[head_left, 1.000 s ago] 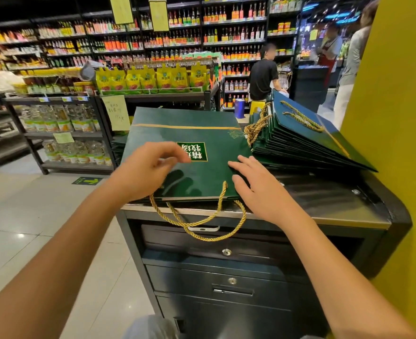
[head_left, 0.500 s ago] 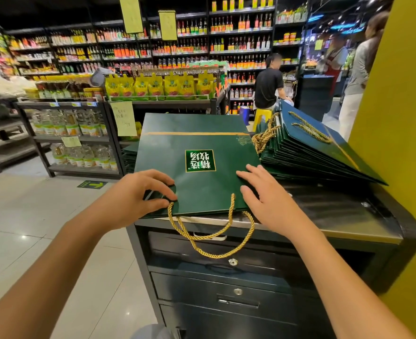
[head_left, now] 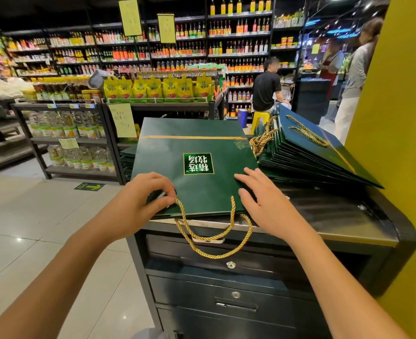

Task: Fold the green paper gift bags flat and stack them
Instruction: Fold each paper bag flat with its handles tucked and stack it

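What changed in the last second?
The left hand slid back from beside the logo to the near-left corner of the flat green bag and now pinches its edge. The right hand stays flat on the bag's right side; the folded stack is unmoved.

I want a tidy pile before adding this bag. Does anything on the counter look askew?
Yes. The stack of folded bags on the right is fanned and tilted, edges unaligned, its near corner pointing out toward the yellow wall. The flat bag has rope handles dangling over the cabinet front edge.
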Motion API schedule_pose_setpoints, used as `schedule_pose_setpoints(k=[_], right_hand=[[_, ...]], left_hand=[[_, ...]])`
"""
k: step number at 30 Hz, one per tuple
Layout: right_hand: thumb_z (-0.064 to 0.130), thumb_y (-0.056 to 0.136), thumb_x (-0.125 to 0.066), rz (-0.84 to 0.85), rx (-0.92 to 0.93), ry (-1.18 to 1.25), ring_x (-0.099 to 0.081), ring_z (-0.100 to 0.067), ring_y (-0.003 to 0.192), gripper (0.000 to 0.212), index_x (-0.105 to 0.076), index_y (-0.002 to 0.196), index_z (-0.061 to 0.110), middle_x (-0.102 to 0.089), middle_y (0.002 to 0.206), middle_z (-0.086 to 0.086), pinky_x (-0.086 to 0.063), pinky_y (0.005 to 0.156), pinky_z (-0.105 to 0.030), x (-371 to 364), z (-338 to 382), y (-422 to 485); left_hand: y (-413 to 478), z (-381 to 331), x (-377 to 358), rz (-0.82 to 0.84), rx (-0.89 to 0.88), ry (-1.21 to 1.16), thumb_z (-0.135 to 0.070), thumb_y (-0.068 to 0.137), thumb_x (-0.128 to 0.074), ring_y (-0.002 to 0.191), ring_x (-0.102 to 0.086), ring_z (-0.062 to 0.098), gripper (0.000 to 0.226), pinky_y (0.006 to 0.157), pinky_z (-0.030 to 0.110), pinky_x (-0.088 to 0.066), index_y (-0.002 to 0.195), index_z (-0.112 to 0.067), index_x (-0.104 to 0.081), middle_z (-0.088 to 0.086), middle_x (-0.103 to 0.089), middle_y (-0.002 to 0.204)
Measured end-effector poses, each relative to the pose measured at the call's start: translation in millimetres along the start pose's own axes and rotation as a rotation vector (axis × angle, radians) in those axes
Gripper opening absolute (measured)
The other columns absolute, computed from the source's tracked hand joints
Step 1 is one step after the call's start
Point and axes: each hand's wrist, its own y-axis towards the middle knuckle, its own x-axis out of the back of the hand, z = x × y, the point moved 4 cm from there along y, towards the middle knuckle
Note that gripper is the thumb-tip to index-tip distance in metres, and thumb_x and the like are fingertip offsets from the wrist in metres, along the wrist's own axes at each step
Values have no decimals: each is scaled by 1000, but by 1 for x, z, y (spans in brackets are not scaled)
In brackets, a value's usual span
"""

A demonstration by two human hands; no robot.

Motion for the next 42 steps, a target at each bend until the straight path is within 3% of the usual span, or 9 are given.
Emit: schedule_pose_setpoints(k=[5,10,16,19,23,27,32,36,42], right_hand=[[35,108,-39,-2,4,-8,-3,-8,155,48,-34,156,31,-21,167,10,-11,118,-26,0,0,0],[35,109,-37,-6,3,2,-4,-8,155,47,-35,155,31,-22,166,10,-9,117,-24,-1,0,0],[35,108,-39,-10,-7,25,-5,-7,155,46,-37,154,32,-23,166,11,-11,120,-27,1,0,0],[35,108,-41,-18,-16,40,-6,-6,155,46,-39,154,32,-24,165,11,-9,117,-24,4,2,-1],[34,106,-48,-47,-31,66,-10,-8,154,45,-45,150,30,-29,164,9,-11,119,-26,9,7,-4],[34,97,-65,-96,-101,147,-23,-13,151,50,-53,145,27,-32,161,4,-23,118,-30,22,10,-6],[33,83,-81,-144,-209,274,-42,-10,134,65,-55,142,26,-45,149,6,-32,105,-23,38,10,-8],[29,80,-86,-166,-273,406,-49,-7,116,72,-54,144,25,-54,134,9,-44,98,-26,42,16,-5],[31,77,-87,-122,-278,484,-63,-7,108,88,-42,152,22,-58,137,5,-54,85,-22,50,31,0]], left_hand=[[-2,-1,5,-181,148,-661,-33,91,-58,114,-66,19,24,96,26,-54,103,-17,-70,-5,-74,114],[-1,4,17,-300,159,-1026,-69,60,-85,136,-53,21,47,121,46,-23,92,-35,-76,-8,-73,115],[-6,-1,17,-157,151,-871,-70,65,-80,127,-59,17,59,110,44,-39,99,-22,-79,1,-70,127],[-7,-1,20,-186,192,-659,-49,90,-69,120,-62,12,23,95,28,-48,91,-29,-80,-7,-68,127],[-2,19,18,-313,368,-145,-30,93,-71,132,-45,20,45,112,43,-40,135,-38,-59,-2,-49,139],[4,23,18,-378,495,-354,-13,88,-77,120,-56,25,73,98,50,-54,151,-24,-42,7,-51,143],[0,22,16,-288,506,-488,-3,89,-74,116,-44,7,69,83,18,-46,147,-31,-49,3,-44,145],[-7,25,18,-297,576,-573,-4,89,-73,101,-66,21,66,84,42,-59,145,-31,-51,3,-52,132],[-8,25,32,-338,558,-533,-11,87,-77,102,-66,24,64,75,40,-61,144,-31,-53,3,-58,130]])
